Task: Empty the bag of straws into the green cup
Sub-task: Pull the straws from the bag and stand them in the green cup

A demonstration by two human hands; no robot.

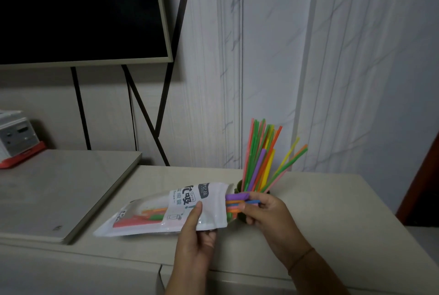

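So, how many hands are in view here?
2: the left hand grips the bag near its open end; the right hand grips straws sticking out of it. No others visible.

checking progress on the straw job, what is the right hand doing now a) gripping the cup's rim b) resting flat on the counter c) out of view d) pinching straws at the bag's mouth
d: the right hand pinches a bunch of straws sticking out of the open end of the bag, which the left hand holds.
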